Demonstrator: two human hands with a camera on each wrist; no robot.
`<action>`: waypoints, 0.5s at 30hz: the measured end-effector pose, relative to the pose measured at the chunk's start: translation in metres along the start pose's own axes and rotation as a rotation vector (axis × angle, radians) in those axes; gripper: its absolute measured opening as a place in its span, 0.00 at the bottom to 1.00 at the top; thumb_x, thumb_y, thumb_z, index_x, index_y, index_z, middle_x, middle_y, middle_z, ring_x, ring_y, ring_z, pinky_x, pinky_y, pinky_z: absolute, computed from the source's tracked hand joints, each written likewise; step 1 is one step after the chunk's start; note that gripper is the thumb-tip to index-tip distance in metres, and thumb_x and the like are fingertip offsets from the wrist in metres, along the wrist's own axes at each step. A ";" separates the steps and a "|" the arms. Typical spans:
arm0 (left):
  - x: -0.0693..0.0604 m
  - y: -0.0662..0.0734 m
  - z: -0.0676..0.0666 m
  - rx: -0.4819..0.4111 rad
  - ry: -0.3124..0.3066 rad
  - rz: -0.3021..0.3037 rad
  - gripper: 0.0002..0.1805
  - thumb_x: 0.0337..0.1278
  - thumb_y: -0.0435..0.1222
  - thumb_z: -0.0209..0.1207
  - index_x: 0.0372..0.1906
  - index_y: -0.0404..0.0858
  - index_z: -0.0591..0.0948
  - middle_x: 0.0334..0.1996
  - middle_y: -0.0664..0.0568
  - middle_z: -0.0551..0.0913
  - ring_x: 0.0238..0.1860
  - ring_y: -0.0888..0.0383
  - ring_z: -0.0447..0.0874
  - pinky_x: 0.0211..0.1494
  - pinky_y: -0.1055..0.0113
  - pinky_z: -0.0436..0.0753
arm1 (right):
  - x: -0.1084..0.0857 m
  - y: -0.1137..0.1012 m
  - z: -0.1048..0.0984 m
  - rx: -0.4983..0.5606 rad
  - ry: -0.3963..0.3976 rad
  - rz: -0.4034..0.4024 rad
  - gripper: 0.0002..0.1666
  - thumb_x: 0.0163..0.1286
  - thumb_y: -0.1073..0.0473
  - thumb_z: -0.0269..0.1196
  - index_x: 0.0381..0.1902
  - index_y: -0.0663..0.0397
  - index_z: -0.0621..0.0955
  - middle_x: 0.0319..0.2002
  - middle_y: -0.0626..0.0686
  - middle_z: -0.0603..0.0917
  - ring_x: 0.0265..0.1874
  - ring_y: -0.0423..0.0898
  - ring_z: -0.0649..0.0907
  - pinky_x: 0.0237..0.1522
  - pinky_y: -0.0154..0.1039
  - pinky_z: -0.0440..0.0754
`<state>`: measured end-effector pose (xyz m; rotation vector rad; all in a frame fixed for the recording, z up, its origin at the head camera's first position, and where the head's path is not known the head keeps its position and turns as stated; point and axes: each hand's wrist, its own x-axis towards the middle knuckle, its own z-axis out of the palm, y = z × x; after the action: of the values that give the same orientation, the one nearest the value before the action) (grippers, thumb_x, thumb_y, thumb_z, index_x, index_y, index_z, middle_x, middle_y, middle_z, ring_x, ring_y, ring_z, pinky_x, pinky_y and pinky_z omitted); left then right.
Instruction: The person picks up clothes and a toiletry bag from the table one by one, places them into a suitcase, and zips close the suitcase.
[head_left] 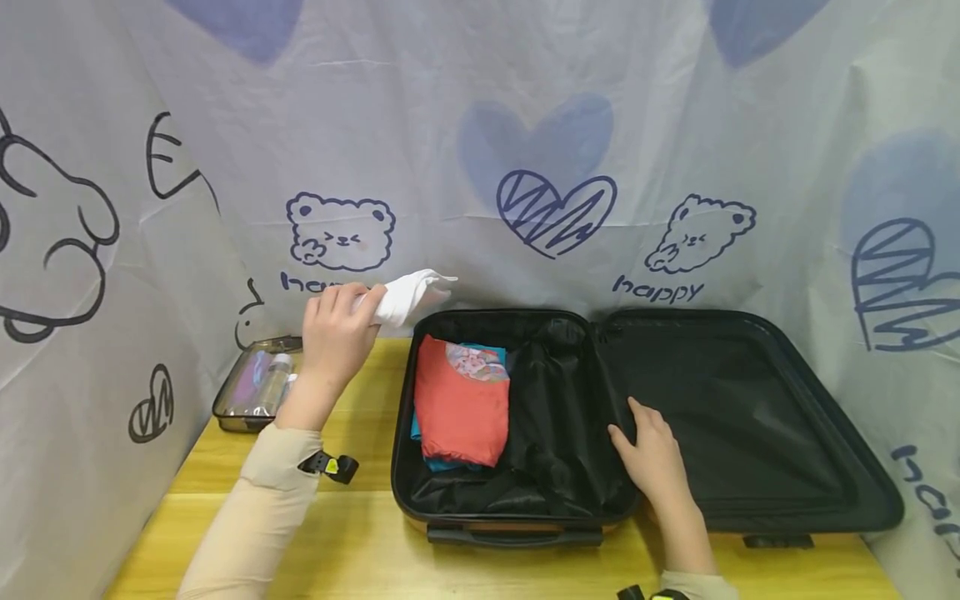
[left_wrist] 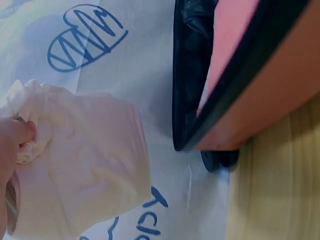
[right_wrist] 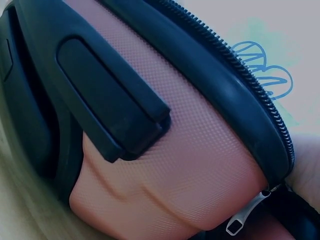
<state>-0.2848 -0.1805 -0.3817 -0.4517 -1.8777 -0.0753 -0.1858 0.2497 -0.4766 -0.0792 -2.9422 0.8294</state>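
Note:
My left hand point(head_left: 337, 333) grips a folded white cloth point(head_left: 405, 298) and holds it up in the air, left of the open suitcase point(head_left: 513, 523). In the left wrist view the cloth point(left_wrist: 95, 155) hangs as a flat, pale bundle, bunched where the thumb pinches it. Inside the suitcase's left half lies a folded coral-red garment point(head_left: 465, 408) with a printed patch, on top of a blue one point(head_left: 442, 463). My right hand point(head_left: 656, 450) rests with relaxed fingers at the fold between the two halves. The right wrist view shows the suitcase's handle point(right_wrist: 105, 100) and zipper pull point(right_wrist: 245, 215), not the fingers.
A see-through toiletry bag point(head_left: 251, 387) with a bottle in it stands at the back left of the yellow wooden table point(head_left: 345, 517). The suitcase's black lid point(head_left: 750, 417) lies folded out to the right. A printed white curtain point(head_left: 427, 125) hangs behind and at both sides.

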 end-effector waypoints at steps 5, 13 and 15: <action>0.010 0.010 0.004 -0.018 0.015 0.017 0.12 0.51 0.34 0.65 0.43 0.43 0.84 0.37 0.46 0.84 0.38 0.43 0.80 0.32 0.51 0.73 | 0.000 0.000 -0.001 -0.001 0.005 -0.005 0.39 0.73 0.48 0.54 0.74 0.64 0.58 0.69 0.71 0.62 0.68 0.70 0.63 0.65 0.68 0.62; 0.023 0.024 0.011 -0.046 0.018 0.041 0.13 0.52 0.35 0.65 0.45 0.44 0.83 0.37 0.47 0.83 0.39 0.44 0.80 0.33 0.51 0.74 | 0.000 -0.002 -0.001 -0.002 0.015 -0.012 0.39 0.73 0.49 0.54 0.73 0.64 0.59 0.69 0.71 0.63 0.68 0.70 0.63 0.65 0.68 0.63; 0.027 0.029 0.012 -0.058 0.014 0.042 0.13 0.52 0.34 0.66 0.45 0.44 0.83 0.38 0.47 0.83 0.40 0.44 0.80 0.33 0.51 0.75 | 0.000 -0.002 -0.001 -0.002 0.015 -0.012 0.39 0.73 0.49 0.54 0.73 0.64 0.59 0.69 0.71 0.63 0.68 0.70 0.63 0.65 0.68 0.63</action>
<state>-0.2929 -0.1436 -0.3657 -0.5288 -1.8548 -0.1046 -0.1854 0.2488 -0.4744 -0.0678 -2.9262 0.8209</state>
